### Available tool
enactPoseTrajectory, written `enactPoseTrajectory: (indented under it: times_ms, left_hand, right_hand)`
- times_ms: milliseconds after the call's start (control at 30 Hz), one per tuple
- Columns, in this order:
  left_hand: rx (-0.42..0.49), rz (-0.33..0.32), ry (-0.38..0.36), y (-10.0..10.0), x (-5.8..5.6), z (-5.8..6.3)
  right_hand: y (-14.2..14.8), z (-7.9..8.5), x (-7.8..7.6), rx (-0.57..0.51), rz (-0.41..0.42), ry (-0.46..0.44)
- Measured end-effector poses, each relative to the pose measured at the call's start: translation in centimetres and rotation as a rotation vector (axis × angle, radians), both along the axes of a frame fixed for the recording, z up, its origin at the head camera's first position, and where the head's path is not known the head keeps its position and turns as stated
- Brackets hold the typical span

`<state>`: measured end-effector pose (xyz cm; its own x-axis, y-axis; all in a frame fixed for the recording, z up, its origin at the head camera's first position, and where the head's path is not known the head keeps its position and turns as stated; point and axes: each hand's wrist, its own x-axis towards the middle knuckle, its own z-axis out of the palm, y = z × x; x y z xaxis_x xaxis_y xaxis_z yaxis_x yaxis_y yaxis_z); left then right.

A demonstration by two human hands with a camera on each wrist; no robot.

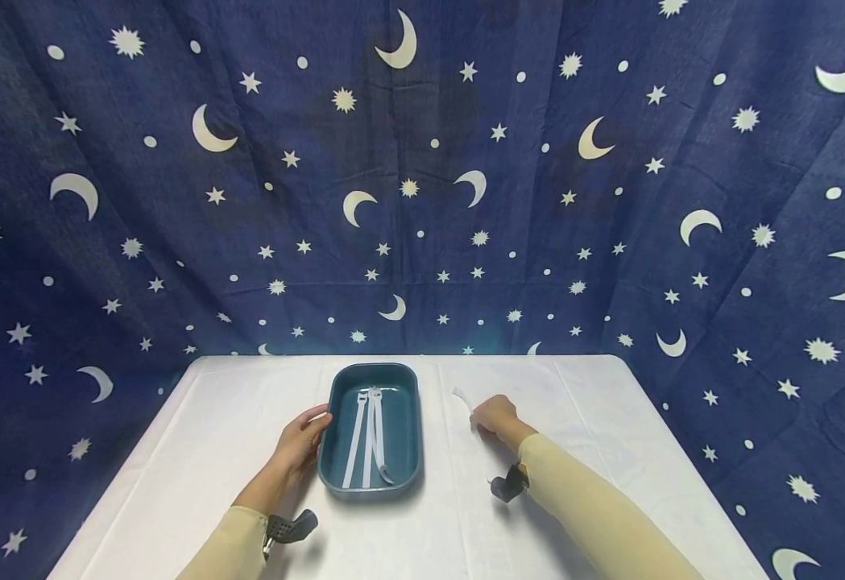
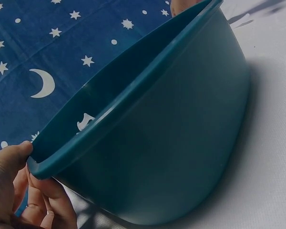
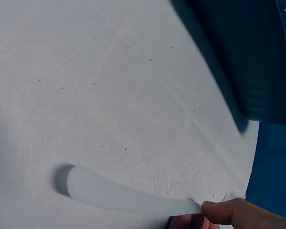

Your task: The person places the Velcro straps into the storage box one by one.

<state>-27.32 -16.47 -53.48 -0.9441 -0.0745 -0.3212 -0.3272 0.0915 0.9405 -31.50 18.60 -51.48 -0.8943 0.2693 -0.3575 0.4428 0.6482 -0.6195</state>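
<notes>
A teal plastic tub [image 1: 405, 427] stands on the white-covered table. In it lie several white straps [image 1: 356, 439] with slotted, buckle-like heads toward the far end; one strap's near end curls over. My left hand [image 1: 300, 443] holds the tub's left rim, the thumb over the edge and the fingers beneath it, as the left wrist view also shows. To the right of the tub, my right hand [image 1: 496, 415] pinches another white strap [image 3: 124, 195] between thumb and fingers. That strap's broad free end reaches out over the cloth; the part inside the hand is hidden.
The table [image 1: 538, 515] carries a creased white cloth. Behind it and at both sides hangs a dark blue curtain [image 1: 422, 161] with moons and stars. Each wrist wears a dark camera mount [image 1: 292, 527].
</notes>
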Motion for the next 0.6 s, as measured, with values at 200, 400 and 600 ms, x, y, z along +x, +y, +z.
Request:
enactPoseTrajectory:
  times_ms: [200,400,600]
  left_hand:
    - [0.015,-0.002,-0.002,0.16,-0.03,0.07]
    - [0.019,-0.012,0.003,0.17,0.04,0.13]
    - [0.01,-0.015,0.005,0.11,0.13,0.2]
  right_hand:
    - [0.19,-0.4,-0.41,-0.029,-0.029,-0.005]
    - [0.51,0.0,-0.4,-0.104,-0.048,-0.016]
    - [0.64,-0.14,-0.54,-0.165,-0.086,-0.035]
